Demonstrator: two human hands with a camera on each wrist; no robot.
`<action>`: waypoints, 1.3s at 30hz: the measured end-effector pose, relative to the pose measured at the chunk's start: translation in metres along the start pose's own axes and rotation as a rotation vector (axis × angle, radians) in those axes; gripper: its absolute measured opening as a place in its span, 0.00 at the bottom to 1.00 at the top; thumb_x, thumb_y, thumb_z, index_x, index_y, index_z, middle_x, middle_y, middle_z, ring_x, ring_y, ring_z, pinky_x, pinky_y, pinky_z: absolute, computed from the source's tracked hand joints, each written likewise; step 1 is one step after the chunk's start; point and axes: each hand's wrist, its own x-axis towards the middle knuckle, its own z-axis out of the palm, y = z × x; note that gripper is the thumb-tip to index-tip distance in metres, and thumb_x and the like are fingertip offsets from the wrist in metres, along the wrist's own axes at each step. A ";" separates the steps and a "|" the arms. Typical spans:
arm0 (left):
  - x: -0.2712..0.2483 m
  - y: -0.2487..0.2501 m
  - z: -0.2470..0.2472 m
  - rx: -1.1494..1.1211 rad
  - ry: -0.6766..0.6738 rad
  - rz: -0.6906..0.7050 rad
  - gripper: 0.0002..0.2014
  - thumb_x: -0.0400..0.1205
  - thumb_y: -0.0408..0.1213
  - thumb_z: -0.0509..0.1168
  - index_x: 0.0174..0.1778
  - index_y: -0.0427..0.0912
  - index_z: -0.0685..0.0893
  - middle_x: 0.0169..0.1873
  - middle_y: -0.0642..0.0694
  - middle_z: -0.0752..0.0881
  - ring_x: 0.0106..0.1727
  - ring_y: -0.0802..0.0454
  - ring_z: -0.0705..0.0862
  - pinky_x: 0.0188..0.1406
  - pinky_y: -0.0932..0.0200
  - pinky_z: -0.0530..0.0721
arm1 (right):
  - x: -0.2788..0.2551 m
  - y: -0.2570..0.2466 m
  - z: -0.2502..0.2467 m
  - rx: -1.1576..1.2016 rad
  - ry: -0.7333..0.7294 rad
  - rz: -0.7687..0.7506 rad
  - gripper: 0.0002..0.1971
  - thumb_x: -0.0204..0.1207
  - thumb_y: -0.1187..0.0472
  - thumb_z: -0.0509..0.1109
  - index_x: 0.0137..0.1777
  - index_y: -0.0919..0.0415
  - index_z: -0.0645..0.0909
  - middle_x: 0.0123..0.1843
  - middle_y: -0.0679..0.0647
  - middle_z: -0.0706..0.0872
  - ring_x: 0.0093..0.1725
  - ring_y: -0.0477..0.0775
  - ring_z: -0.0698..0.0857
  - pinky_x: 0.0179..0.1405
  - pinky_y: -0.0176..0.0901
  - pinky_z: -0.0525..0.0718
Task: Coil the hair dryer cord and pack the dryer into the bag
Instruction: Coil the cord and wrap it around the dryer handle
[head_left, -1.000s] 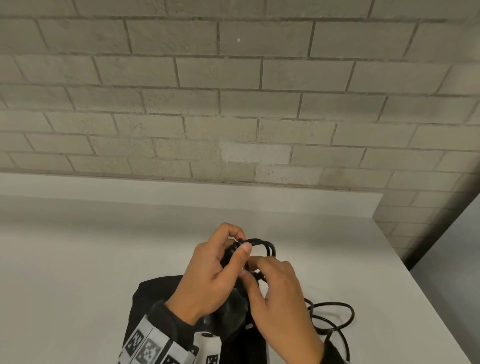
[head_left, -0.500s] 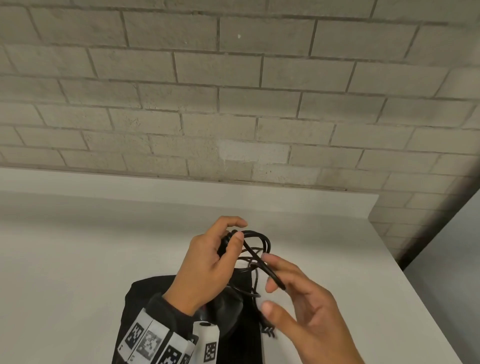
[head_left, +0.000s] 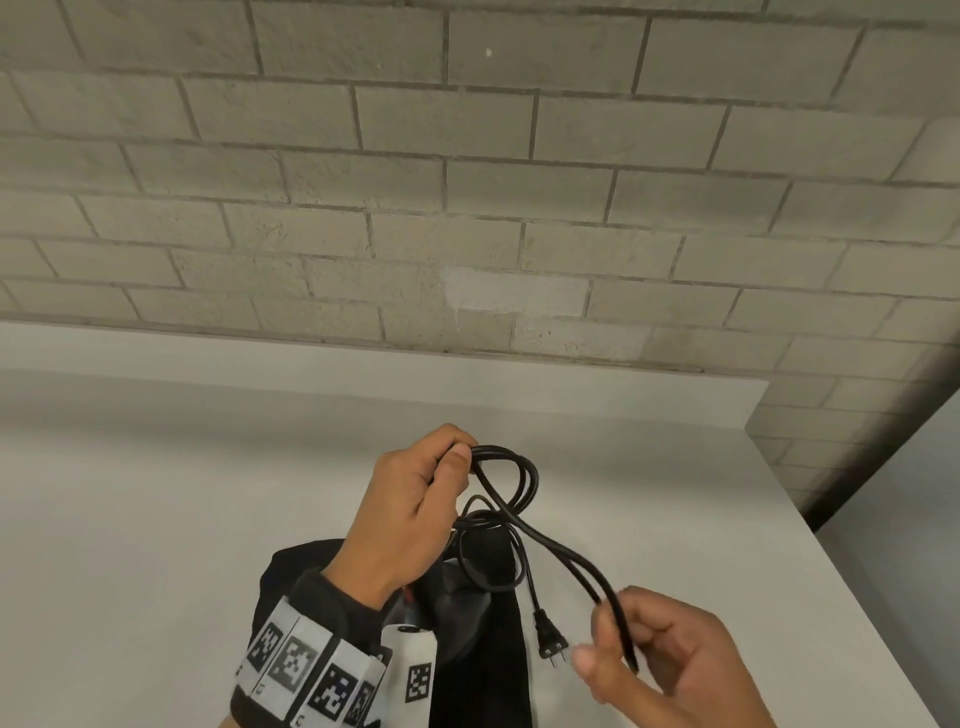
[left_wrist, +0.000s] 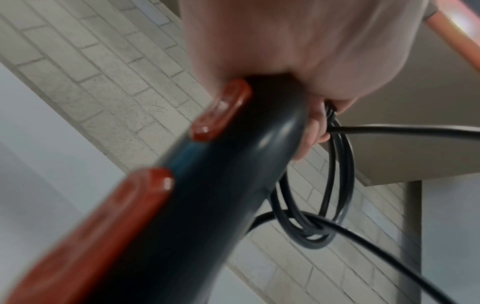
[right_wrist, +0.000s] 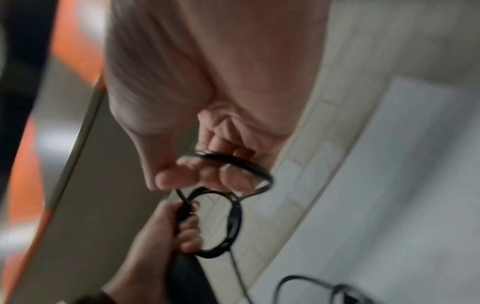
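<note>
My left hand (head_left: 415, 499) grips the black hair dryer's handle (left_wrist: 233, 164), which carries red switches (left_wrist: 221, 111), together with several coiled loops of the black cord (head_left: 506, 486). The dryer's body hangs below that hand, mostly hidden by the wrist. A doubled stretch of cord runs down and right to my right hand (head_left: 649, 649), which pinches it between thumb and fingers (right_wrist: 207, 170). The plug (head_left: 549, 638) dangles free to the left of the right hand. The black bag (head_left: 478, 675) lies flat on the table under both hands.
The white table (head_left: 156, 519) stands against a grey brick wall (head_left: 467, 208). Its right edge (head_left: 852, 597) drops off close to my right hand. Tagged wrist bands (head_left: 311, 670) cover my left forearm.
My right hand has moved away from the left, down and to the right, drawing a length of cord out with it. The plug now hangs in view. The left hand keeps its grip.
</note>
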 end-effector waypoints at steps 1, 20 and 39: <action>-0.001 0.000 0.000 -0.005 -0.001 0.002 0.15 0.83 0.51 0.54 0.44 0.47 0.82 0.20 0.58 0.68 0.24 0.56 0.65 0.26 0.63 0.65 | -0.002 0.004 -0.001 0.000 0.059 -0.078 0.16 0.55 0.49 0.86 0.30 0.53 0.81 0.32 0.61 0.87 0.39 0.56 0.86 0.49 0.38 0.82; 0.002 0.000 -0.008 -0.119 0.093 -0.069 0.16 0.80 0.52 0.56 0.43 0.45 0.83 0.21 0.56 0.67 0.27 0.42 0.62 0.23 0.57 0.61 | -0.014 0.038 -0.045 0.523 -0.106 0.338 0.34 0.55 0.44 0.86 0.53 0.71 0.86 0.26 0.69 0.79 0.17 0.51 0.73 0.17 0.33 0.71; 0.002 -0.004 -0.008 -0.064 0.049 -0.042 0.16 0.80 0.51 0.57 0.41 0.45 0.84 0.21 0.58 0.69 0.22 0.56 0.65 0.22 0.65 0.65 | -0.050 0.036 -0.097 -0.376 0.173 0.313 0.21 0.56 0.65 0.87 0.14 0.50 0.78 0.17 0.46 0.69 0.19 0.55 0.64 0.22 0.29 0.62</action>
